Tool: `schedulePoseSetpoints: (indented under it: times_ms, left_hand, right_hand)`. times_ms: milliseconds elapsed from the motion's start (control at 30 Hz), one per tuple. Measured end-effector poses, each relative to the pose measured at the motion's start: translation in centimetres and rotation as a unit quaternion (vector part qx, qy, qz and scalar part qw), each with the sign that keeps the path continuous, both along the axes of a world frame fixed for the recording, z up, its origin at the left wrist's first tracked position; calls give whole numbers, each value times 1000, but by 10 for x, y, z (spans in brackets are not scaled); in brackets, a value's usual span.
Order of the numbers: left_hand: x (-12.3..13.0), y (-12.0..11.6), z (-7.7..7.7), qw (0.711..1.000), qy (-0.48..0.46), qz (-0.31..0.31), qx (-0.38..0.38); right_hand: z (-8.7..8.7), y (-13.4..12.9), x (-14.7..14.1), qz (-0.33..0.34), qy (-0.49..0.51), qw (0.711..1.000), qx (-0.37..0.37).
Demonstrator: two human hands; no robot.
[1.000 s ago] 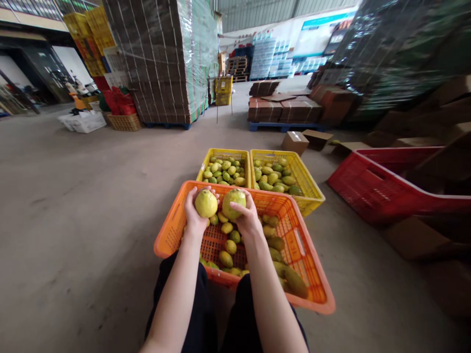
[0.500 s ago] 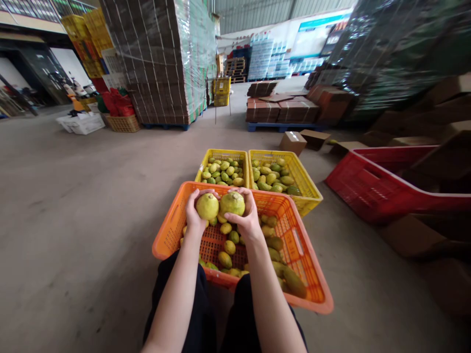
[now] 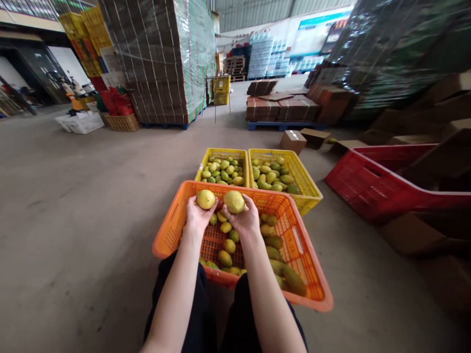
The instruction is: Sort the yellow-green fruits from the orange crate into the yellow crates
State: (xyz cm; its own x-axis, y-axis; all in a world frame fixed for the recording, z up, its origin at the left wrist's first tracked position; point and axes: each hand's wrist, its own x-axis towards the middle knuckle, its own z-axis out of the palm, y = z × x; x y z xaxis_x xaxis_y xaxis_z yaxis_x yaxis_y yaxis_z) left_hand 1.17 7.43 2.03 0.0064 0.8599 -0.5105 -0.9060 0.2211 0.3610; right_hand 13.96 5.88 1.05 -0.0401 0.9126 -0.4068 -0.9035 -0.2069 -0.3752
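My left hand is curled under a yellow fruit, whose dark end spot faces up. Beside it my right hand cradles a larger yellow-green fruit. Both hands are over the far half of an orange crate. Several small yellow-green fruits lie in the middle of this crate, and longer green ones are along its right side. Its left part is partly hidden by my left arm.
Two yellow crates of fruit, the left one and the right one, adjoin the orange crate's far side. A red crate and cardboard boxes are at the right. Flattened cartons lie on a blue pallet farther back.
Both fruits have been turned in my hands and now show other sides. My palms have rolled upward, and the hands are slightly more apart at the fingers.
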Motion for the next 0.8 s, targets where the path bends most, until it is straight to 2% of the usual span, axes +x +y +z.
schedulePoseSetpoints:
  times_ms: [167, 333, 467, 667, 800]
  left_hand:
    - [5, 0, -2, 1000, 20, -17, -5]
    - [6, -1, 1, 998, 33, -44, -26]
    - [2, -5, 3, 998, 17, -62, -16]
    - [-2, -8, 7, 995, -13, -83, 47]
    - [-1, -12, 11, 989, -8, -78, 126]
  right_hand:
    - [-5, 6, -1, 3, 55, 994, -99]
    - [-1, 4, -5, 20, 43, 994, -100]
    - [4, -1, -6, 27, -11, 998, -57]
    - [7, -5, -6, 44, -26, 994, 101]
    - [5, -4, -6, 15, -43, 993, 111]
